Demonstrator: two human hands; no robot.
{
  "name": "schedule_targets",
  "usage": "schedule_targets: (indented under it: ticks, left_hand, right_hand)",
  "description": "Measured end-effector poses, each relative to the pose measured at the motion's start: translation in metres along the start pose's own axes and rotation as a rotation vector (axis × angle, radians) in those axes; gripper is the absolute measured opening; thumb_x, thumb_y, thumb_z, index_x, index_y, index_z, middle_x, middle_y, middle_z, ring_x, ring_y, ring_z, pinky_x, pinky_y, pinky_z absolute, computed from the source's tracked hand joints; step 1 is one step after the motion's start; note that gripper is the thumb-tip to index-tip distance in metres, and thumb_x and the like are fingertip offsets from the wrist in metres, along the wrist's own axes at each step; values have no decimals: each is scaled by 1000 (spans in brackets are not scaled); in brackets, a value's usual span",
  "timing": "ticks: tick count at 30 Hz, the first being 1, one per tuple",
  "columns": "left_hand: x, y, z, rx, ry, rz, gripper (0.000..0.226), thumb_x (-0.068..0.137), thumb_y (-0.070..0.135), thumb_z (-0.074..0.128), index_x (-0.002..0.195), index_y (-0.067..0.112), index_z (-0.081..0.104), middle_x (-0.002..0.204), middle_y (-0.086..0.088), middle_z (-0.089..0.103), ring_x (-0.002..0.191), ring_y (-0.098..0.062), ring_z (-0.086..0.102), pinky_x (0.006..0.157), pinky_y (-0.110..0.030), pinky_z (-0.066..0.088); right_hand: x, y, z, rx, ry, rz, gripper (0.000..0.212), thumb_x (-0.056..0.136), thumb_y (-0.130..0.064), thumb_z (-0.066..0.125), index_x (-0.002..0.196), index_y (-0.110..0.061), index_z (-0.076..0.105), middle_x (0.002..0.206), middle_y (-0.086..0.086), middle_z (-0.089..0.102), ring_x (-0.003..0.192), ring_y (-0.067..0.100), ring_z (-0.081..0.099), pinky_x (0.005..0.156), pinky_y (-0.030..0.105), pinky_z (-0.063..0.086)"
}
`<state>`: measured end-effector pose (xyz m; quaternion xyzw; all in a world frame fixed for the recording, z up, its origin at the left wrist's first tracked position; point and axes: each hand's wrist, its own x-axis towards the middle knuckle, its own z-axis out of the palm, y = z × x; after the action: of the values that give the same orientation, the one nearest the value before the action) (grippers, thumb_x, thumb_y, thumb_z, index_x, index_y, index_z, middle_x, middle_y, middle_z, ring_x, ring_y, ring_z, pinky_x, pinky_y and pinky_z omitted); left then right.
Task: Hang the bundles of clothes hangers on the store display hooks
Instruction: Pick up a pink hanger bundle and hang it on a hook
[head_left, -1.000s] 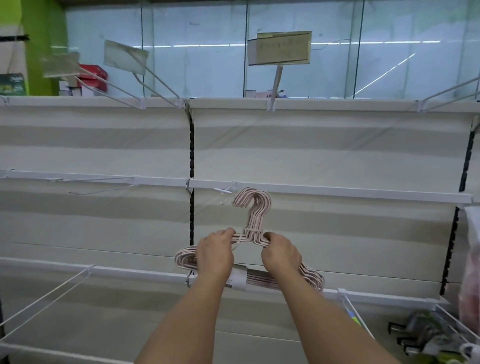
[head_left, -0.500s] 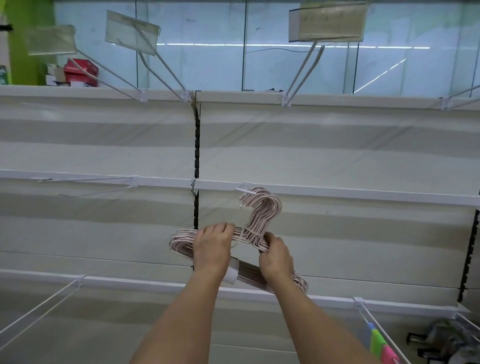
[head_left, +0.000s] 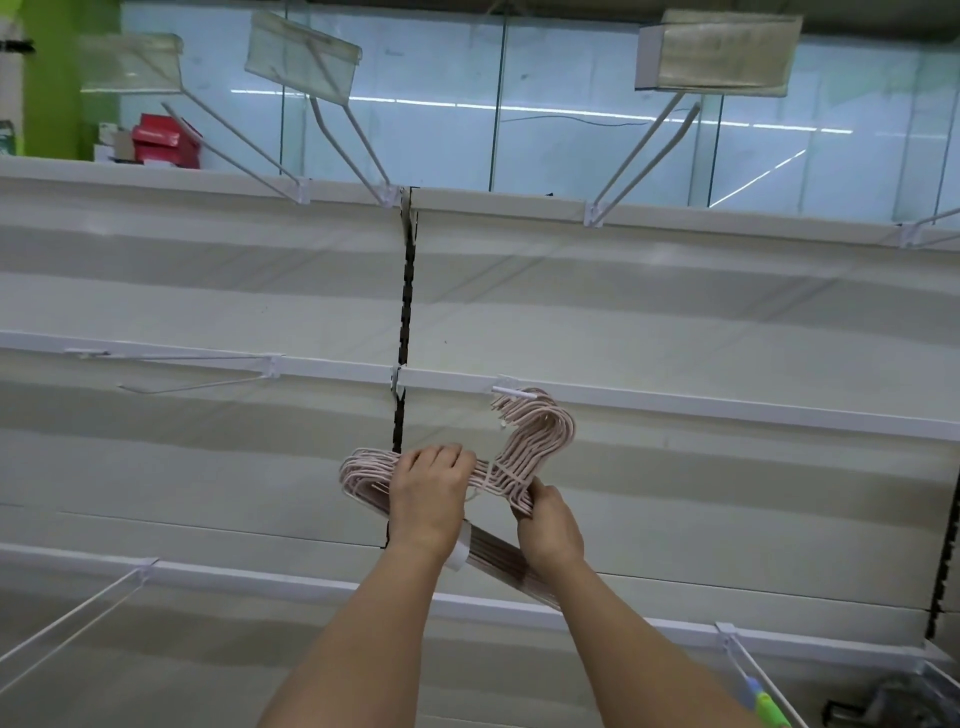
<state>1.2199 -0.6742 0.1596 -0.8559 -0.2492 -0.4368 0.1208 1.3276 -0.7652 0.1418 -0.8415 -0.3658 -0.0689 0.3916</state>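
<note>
A bundle of pale pink clothes hangers (head_left: 524, 452) is held up in front of the white shelf wall. My left hand (head_left: 428, 496) grips its left shoulder, and my right hand (head_left: 548, 525) grips the right shoulder just below the necks. A white paper band (head_left: 462, 551) wraps the bundle's lower bars. The hanger hooks sit right at the tip of a short white display hook (head_left: 511, 391) on the middle rail; whether they are over it I cannot tell.
Long white display hooks with price-tag holders (head_left: 711, 52) stick out from the top rail. More hooks (head_left: 182, 387) jut from the middle rail at left, one (head_left: 78, 618) at lower left, one (head_left: 753, 670) at lower right. A black slotted upright (head_left: 405, 322) divides the panels.
The hanger bundle and both hands have risen and shifted right toward the middle-rail hook; the bundle now tilts down to the right. The view has moved closer and tilted up.
</note>
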Motion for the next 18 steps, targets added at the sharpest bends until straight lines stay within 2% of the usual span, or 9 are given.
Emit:
schedule_targets:
  ticks: [2,5,7,9,12,15,18]
  left_hand:
    - [4,3,-4,-36,-111,1,55,73,10,60,125,26,50,120,8,59,113,-15,53,102,-30,31]
    - [0,13,-5,-254,-168,-105,70,73,22,58,137,23,30,127,5,49,121,-14,43,109,-29,19]
    - [-3,19,-4,-383,-144,-125,76,72,29,57,140,25,24,134,6,44,126,-15,39,111,-33,17]
    - [-5,30,-5,-557,-84,-147,77,76,40,54,144,25,21,138,4,40,127,-16,38,110,-35,26]
    - [1,59,-13,-719,184,-228,62,83,51,44,135,17,42,127,-1,52,116,-16,50,90,-31,44]
    - [8,69,-14,-685,334,-318,35,95,38,42,110,15,64,110,-1,63,96,-22,62,67,-24,42]
    - [4,69,-12,-629,404,-332,45,94,40,32,98,14,69,96,1,67,85,-22,63,60,-24,41]
  right_hand:
    - [2,3,2,-2,20,30,41,88,-5,39,122,-24,54,114,8,60,105,31,57,80,37,47]
    - [2,8,0,-46,83,63,45,89,-7,41,126,-28,54,118,5,63,108,30,58,81,33,47]
    - [2,10,-5,-77,100,63,45,88,-8,42,127,-29,54,119,5,63,110,30,58,82,34,47]
    - [2,12,-10,-103,110,64,47,87,-7,42,127,-29,53,120,5,63,112,30,57,85,36,47]
    - [-1,12,-13,-114,97,69,49,86,-6,41,128,-28,52,121,6,61,113,30,56,87,37,46]
    - [-5,10,-12,-75,92,70,49,84,-5,40,126,-26,54,119,5,62,110,31,56,83,36,46]
    - [-8,7,-8,-26,90,84,46,84,-5,41,123,-25,55,115,5,64,106,31,58,79,34,45]
